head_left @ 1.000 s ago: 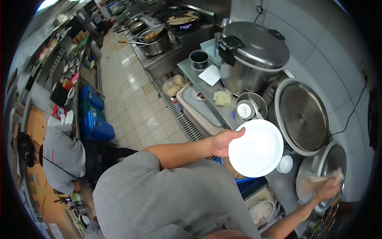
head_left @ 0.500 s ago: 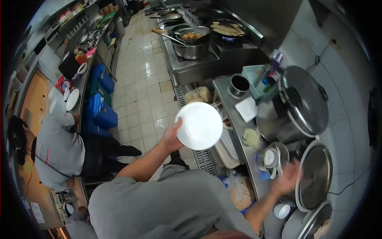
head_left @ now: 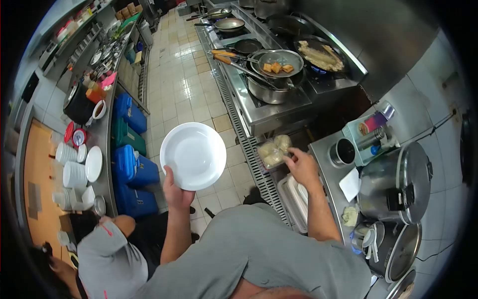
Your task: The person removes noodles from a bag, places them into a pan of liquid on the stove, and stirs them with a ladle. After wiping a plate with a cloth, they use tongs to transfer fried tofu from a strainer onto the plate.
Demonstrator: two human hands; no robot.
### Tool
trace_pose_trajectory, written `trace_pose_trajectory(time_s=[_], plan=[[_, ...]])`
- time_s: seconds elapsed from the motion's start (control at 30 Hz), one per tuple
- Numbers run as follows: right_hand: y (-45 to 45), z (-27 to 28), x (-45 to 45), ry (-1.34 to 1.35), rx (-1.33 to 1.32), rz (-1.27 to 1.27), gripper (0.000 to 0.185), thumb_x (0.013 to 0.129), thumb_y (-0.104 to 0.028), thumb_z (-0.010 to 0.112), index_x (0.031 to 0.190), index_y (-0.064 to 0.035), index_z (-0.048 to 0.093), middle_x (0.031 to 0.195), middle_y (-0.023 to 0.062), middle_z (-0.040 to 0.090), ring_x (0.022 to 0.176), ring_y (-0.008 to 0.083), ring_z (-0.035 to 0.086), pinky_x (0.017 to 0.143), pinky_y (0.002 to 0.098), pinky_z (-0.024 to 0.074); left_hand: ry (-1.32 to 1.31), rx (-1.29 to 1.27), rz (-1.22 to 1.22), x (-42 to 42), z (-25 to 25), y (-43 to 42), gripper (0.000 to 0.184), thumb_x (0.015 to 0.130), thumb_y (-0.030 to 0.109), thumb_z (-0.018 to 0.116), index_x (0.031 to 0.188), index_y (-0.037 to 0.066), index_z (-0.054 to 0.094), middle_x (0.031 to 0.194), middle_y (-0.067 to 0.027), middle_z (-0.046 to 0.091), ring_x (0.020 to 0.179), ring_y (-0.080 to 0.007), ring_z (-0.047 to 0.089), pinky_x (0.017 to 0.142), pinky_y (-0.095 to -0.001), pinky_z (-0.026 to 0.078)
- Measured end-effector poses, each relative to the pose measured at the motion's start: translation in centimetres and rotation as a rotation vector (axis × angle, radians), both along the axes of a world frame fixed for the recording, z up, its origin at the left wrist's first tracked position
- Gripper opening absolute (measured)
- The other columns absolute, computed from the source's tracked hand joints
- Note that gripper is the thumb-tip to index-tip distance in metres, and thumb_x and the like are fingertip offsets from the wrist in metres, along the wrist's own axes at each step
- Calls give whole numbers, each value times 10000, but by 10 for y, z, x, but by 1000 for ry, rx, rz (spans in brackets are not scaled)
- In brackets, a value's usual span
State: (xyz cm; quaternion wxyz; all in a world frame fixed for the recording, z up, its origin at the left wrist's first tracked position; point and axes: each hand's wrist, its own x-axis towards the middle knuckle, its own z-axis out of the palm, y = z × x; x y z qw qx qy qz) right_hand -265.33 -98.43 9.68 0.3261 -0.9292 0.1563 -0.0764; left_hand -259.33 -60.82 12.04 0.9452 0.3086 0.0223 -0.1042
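Note:
My left hand (head_left: pixel 178 192) grips the lower edge of a round white plate (head_left: pixel 193 156), thumb on top, held over the tiled floor. The plate has a raised rim and nothing on it. My right hand (head_left: pixel 301 168) is in the air, thumb and fingers a little apart and nothing between them. Beyond its fingertips are pale round items in clear wrap (head_left: pixel 274 151). On the stove, a strainer (head_left: pixel 294 59) with golden fried pieces (head_left: pixel 277 68) rests over a steel pot (head_left: pixel 271 92). Behind it a black pan (head_left: pixel 336 62) holds a pale, flat frying food (head_left: pixel 321 56).
At the right, a steel counter (head_left: pixel 326 172) bears a dark-filled container (head_left: pixel 342 152) and a large lidded cooker (head_left: pixel 396 182). Blue bins (head_left: pixel 130 163) stand under the left counter (head_left: pixel 106 149), which carries stacked white dishes (head_left: pixel 74 174). A co-worker (head_left: pixel 112 249) is at lower left.
The view has swung toward the stove. My left hand still holds the plate, now further left. My right hand has left the lidded pots, where it held a cloth, and reached forward past the counter's edge.

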Motion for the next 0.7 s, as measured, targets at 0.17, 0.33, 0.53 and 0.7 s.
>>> trace_pose_trajectory(time_s=[0.17, 0.33, 0.53, 0.7], plan=[[-4, 9, 190, -195, 108, 78, 399, 836, -321, 780, 1162, -97, 723, 889, 138, 726, 823, 329, 702, 746, 421, 547, -17, -11, 99, 107, -22, 21, 594, 1105, 425, 351, 1542, 23, 325, 1543, -174, 440, 1402, -361, 460, 1177, -528, 370], [-5, 2, 432, -239, 121, 19, 388, 883, -352, 719, 1163, -82, 721, 934, 150, 733, 880, 329, 706, 771, 440, 544, -3, 37, 238, 218, -21, 53, 594, 1101, 426, 366, 1537, 24, 346, 1543, -167, 451, 1398, -354, 466, 1187, -520, 360], [-11, -36, 595, 324, -250, 82, 311, 920, -232, 618, 1116, -27, 746, 1175, 216, 715, 1104, 384, 690, 932, 487, 544, -34, 103, 300, 316, -18, 88, 632, 1096, 456, 350, 1568, 40, 294, 1600, -176, 373, 1443, -371, 401, 1212, -536, 319], [-44, 65, 499, -192, -38, -331, 230, 877, -261, 732, 955, -47, 696, 898, 192, 719, 861, 404, 688, 794, 458, 550, 11, 34, 147, 429, -49, 117, 634, 1088, 433, 392, 1583, 57, 270, 1626, -158, 331, 1476, -370, 346, 1228, -570, 269]])
